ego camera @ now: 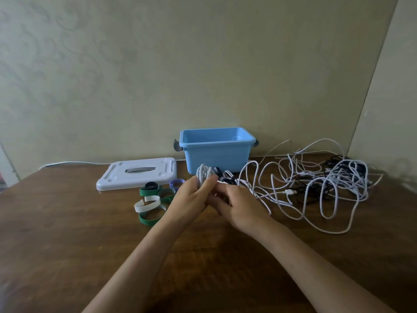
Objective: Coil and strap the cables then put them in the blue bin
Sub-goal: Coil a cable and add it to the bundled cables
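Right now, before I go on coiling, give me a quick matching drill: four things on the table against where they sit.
Things:
1. blue bin
2. white lid
3. straps
4. loose cables

Places:
A. tangled on the right side of the table
B. flat on the table, left of the bin
C. at the back by the wall, open
D. clustered in front of the lid, left of the hands

Pairs: 1-C, 2-B, 3-D, 4-A

The single head-worn camera is looking forward and down from close above the brown wooden worktop [67,222], facing the pale patterned wall [158,64] behind it.
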